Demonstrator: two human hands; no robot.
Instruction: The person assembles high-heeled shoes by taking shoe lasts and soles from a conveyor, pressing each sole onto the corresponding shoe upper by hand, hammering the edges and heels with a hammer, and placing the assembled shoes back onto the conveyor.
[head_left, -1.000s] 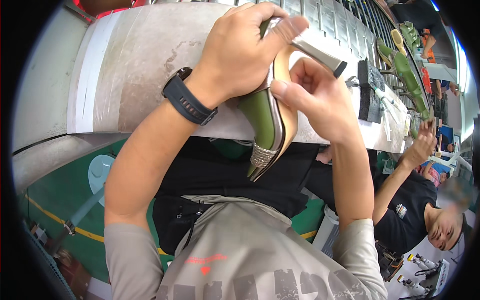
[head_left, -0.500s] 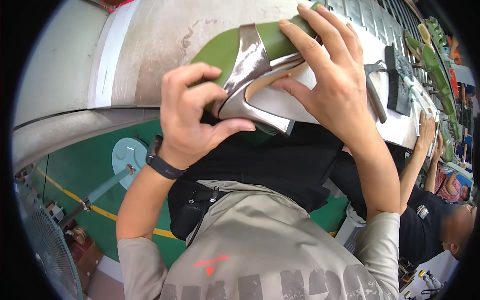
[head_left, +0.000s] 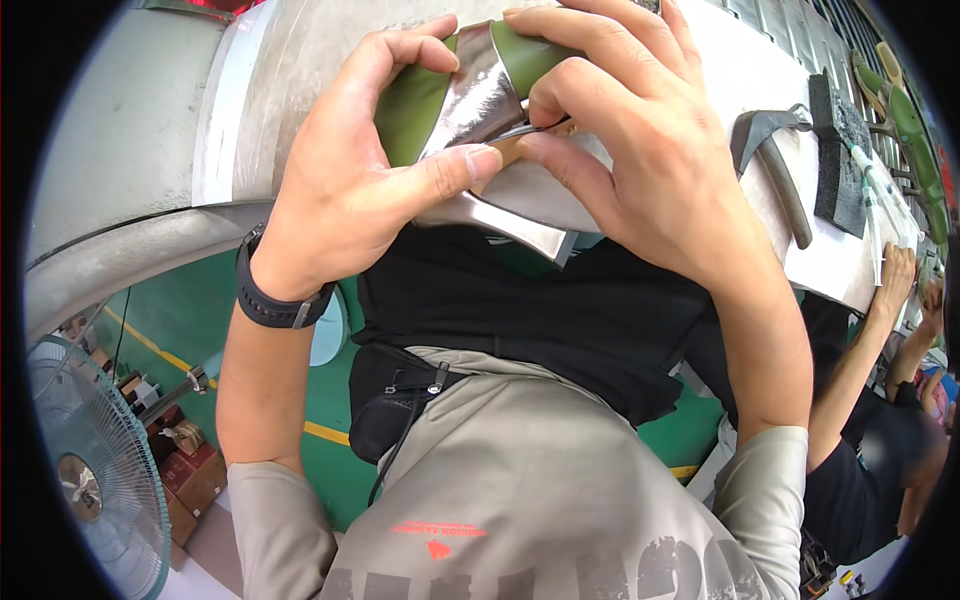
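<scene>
Nearest to me are the beige sleeves and a black watch on the left wrist. Just above, the left hand is curled around a green shoe form wrapped in a shiny silver upper, its thumb pressed flat across the silver band, its fingers hooked over the top edge. The shoe is held up close in front of the grey surface, not resting on it as far as I can tell.

The right hand is bent tight over the other side, thumb and forefinger pinching at a thin dark strip where the silver meets a tan lining.

To my eye the risk sits in that pinch: the foil-like material looks slick, and if the left thumb eases, the band could slide off line or crease, and a hard tug might tear the thin edge.

Farther right on the surface lie a hammer-like tool, a black block and syringes; beyond, another person's arm reaches up.
</scene>
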